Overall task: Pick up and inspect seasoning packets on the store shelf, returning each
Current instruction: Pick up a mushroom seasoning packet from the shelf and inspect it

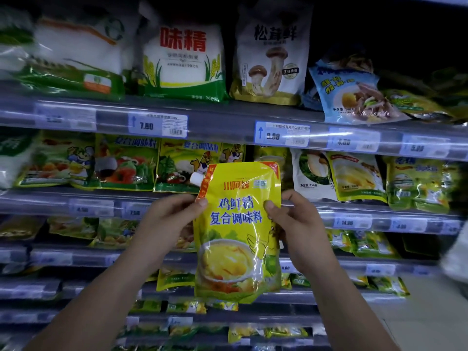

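Note:
A yellow seasoning pouch (236, 239) with blue lettering, a soup-bowl picture and a white spout at its top left corner hangs upright in front of the shelves, front side toward me. My left hand (168, 221) pinches its left edge with the thumb on the front. On the other side, my right hand (296, 224) grips the right edge, thumb on the front and fingers behind. The pouch is held clear of the shelf, at the height of the second and third shelf rails.
Several shelf rows hold seasoning bags: a white and green bag (183, 63) and a mushroom bag (272, 59) on top, yellow-green bags (126, 163) behind the pouch. Shelf rails (222, 122) carry blue price tags. Floor shows at the lower right.

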Available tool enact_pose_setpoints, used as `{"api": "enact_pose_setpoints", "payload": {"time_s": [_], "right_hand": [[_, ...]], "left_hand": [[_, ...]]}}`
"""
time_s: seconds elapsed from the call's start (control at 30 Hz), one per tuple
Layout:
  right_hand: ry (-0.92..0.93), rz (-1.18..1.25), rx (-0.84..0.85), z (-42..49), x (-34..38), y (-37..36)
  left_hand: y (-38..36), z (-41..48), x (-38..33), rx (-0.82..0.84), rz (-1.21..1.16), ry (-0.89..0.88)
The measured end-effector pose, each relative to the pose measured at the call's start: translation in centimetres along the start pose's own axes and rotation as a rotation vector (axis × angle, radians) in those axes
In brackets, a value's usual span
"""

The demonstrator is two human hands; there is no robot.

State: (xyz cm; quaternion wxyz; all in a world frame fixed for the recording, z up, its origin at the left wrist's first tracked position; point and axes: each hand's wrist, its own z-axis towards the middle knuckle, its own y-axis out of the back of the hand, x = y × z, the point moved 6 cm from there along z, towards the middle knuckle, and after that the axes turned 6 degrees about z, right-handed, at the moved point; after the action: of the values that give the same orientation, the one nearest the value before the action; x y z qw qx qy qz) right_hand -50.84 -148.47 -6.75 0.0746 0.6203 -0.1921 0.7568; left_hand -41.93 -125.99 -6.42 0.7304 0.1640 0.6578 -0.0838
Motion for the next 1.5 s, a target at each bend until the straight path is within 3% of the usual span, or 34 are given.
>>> {"api": "enact_pose_setpoints", "payload": {"time_s": [0.23,0.37,0.47,0.7,0.8,0.87,0.97,1.07,1.13,1.27,1.33,1.4,1.5], "right_hand": [[-0.105,0.081,0.092,-1.1,-0.6,-2.2],[-0.011,0.020,0.048,-1.2,0.0,-1.6],[0.033,0.005,-0.004,-1.4,0.4,-0.9],[0.011,0.023,0.030,-1.3,-0.1,-1.2],[-0.087,0.153,0.101,-1.6,-0.9,-1.8],[-0.192,0.213,0.242,-2.2,-2.0,-2.4],[-0.299,0.116,0.433,-3.2,-3.7,-2.7],[-0.327,-0.053,0.460,-3.2,-4.1,-2.7],[-0.307,-0.123,0.457,-3.0,-4.2,-2.9],[-0.223,-0.150,0.353,-2.1,-3.5,-2.4],[-0.189,-0.132,0.331,-1.5,-2.8,-2.0],[-0.156,-0.113,0.316,-1.1,-2.4,-1.4],[-0.149,-0.069,0.246,-0.4,-2.4,-0.3]], "left_hand": [[-0.1,1.2,-1.2,0.049,-0.195,-0.029],[-0.5,1.3,-1.0,0.092,-0.253,0.040],[-0.6,1.5,-1.1,0.158,-0.281,-0.003],[-0.3,1.8,-0.8,0.140,-0.302,-0.048],[-0.2,2.1,-0.6,0.102,-0.311,-0.058],[0.0,2.4,-0.5,0.081,-0.326,-0.061],[0.6,2.8,-0.2,0.059,-0.367,-0.078],[1.1,3.1,0.3,0.059,-0.355,-0.091],[1.6,3.3,-0.2,0.021,-0.272,-0.126],[3.3,3.5,-3.2,-0.196,0.368,-0.386],[3.4,3.5,-3.9,-0.242,0.439,-0.429],[3.2,3.8,-3.5,-0.220,0.339,-0.373],[1.2,4.0,-1.3,-0.010,-0.041,-0.078]]}}
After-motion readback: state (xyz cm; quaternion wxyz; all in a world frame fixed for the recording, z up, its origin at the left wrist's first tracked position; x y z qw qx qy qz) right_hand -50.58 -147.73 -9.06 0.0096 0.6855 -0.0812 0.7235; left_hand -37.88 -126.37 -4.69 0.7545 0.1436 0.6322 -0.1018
